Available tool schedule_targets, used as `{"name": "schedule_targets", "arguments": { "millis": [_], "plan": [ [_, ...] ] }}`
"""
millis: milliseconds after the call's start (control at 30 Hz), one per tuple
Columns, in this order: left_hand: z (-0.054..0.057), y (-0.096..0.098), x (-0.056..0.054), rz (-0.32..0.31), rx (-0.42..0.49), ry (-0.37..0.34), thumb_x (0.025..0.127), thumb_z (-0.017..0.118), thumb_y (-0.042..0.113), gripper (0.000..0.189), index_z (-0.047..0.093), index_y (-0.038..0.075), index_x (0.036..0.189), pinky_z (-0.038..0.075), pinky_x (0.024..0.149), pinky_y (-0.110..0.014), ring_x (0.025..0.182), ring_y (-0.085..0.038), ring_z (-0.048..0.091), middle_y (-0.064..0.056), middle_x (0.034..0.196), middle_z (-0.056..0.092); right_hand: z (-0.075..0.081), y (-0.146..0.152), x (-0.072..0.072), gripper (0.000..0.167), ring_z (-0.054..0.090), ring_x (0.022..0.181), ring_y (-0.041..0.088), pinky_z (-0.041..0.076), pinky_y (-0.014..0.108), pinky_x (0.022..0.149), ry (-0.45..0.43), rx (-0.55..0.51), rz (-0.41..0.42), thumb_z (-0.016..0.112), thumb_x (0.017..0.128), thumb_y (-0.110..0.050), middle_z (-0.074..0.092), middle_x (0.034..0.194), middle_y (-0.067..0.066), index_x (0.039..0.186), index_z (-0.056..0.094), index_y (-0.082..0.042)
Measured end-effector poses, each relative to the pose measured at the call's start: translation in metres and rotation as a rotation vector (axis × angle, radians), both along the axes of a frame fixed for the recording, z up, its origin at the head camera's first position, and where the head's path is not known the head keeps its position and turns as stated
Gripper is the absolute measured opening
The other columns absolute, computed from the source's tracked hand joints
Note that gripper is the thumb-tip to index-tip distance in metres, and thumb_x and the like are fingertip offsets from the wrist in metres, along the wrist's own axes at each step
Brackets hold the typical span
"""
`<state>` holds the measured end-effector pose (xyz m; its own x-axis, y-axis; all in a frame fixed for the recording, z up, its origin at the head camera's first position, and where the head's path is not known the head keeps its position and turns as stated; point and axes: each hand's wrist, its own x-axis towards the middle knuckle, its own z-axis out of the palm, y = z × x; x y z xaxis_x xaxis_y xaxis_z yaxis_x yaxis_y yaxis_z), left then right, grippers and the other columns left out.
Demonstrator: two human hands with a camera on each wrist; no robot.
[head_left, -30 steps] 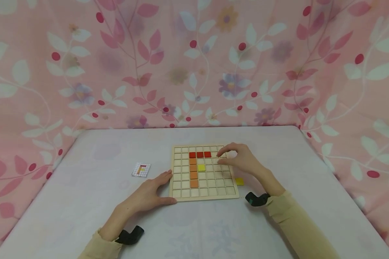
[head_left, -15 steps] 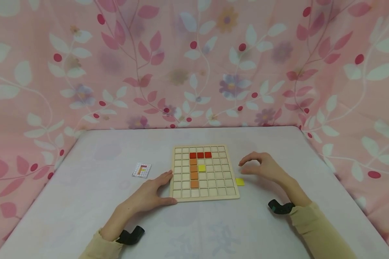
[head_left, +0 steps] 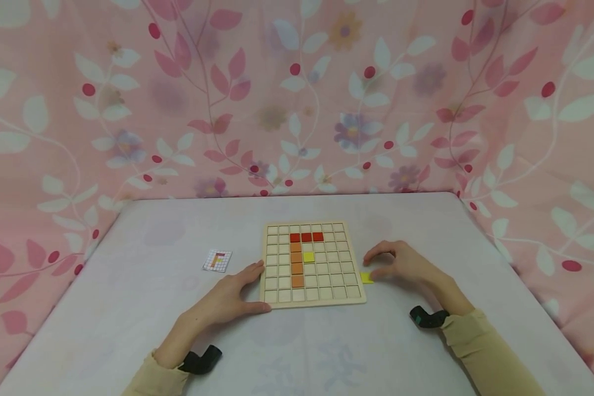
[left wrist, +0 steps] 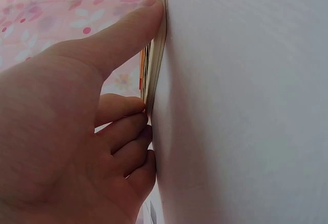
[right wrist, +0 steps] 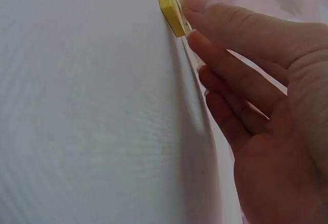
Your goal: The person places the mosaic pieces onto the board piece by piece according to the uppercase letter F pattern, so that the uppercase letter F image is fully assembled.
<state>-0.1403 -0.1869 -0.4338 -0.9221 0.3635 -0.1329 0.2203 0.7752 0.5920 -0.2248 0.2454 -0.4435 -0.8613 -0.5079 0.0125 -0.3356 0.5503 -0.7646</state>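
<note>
On the table lies a pale wooden grid board (head_left: 317,303). Three red tiles (head_left: 306,237) form a row on it, a column of orange tiles (head_left: 296,268) runs below their left end, and one yellow tile (head_left: 308,257) sits right of that column. My left hand (head_left: 225,297) rests against the board's left side, thumb at the near corner and fingertips along the edge. My right hand (head_left: 408,267) is just right of the board, its thumb by a loose yellow tile (head_left: 366,278). In the right wrist view the thumb tip is beside this tile (right wrist: 170,8); contact is unclear.
A small card (head_left: 218,260) with a printed grid and coloured squares lies left of the board. White cloth covers the table (head_left: 168,231). Behind and beside it hangs a pink floral curtain (head_left: 257,99).
From over the board's upper right, my right hand has moved right and then down to the loose yellow tile. My left hand stays at the board's edge.
</note>
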Motion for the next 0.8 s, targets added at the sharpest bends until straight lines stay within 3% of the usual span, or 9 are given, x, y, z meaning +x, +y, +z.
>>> {"name": "schedule_targets", "arguments": {
  "millis": [100,200,333,533,800],
  "plan": [
    [0.0005,0.0001,0.0000,-0.001,0.002,0.002,0.077,0.081,0.055,0.098,0.037,0.017,0.156,0.031,0.119,-0.049,0.152,-0.021,0.026,0.005,0.163,0.031,-0.0014,0.0000,0.0001,0.034,0.060,0.114,0.013,0.038,0.030,0.108,-0.021,0.013,0.018,0.090,0.073,-0.030,0.071,0.105,-0.011,0.104,0.075,-0.027],
    [0.0011,0.0000,0.0003,-0.001,0.003,0.000,0.077,0.081,0.054,0.098,0.037,0.016,0.156,0.031,0.119,-0.048,0.152,-0.021,0.026,0.005,0.163,0.031,-0.0019,-0.0001,-0.0001,0.034,0.059,0.114,0.014,0.038,0.030,0.108,-0.019,0.014,0.034,0.089,0.074,-0.030,0.071,0.106,-0.011,0.105,0.075,-0.026],
    [0.0011,-0.0002,0.0006,-0.002,0.001,0.001,0.077,0.081,0.054,0.098,0.036,0.016,0.156,0.031,0.119,-0.048,0.152,-0.021,0.025,0.005,0.163,0.031,-0.0017,-0.0003,-0.0002,0.033,0.060,0.112,0.013,0.040,0.031,0.106,-0.003,0.011,0.040,0.089,0.075,-0.030,0.071,0.106,-0.011,0.105,0.075,-0.025],
    [0.0007,-0.0001,0.0004,-0.002,0.009,-0.003,0.078,0.081,0.054,0.098,0.036,0.017,0.156,0.031,0.119,-0.048,0.152,-0.021,0.025,0.005,0.163,0.030,-0.0035,-0.0002,-0.0013,0.035,0.061,0.107,0.013,0.041,0.021,0.100,0.044,-0.001,0.075,0.090,0.073,-0.028,0.072,0.105,-0.009,0.104,0.076,-0.022],
    [0.0001,-0.0003,0.0002,-0.003,0.011,-0.004,0.077,0.080,0.055,0.098,0.037,0.017,0.156,0.030,0.120,-0.048,0.152,-0.021,0.025,0.006,0.163,0.030,-0.0043,0.0006,0.0007,0.025,0.061,0.109,0.016,0.042,0.031,0.104,0.067,0.016,0.045,0.085,0.081,-0.022,0.071,0.105,-0.009,0.104,0.075,-0.023]
  ]
}}
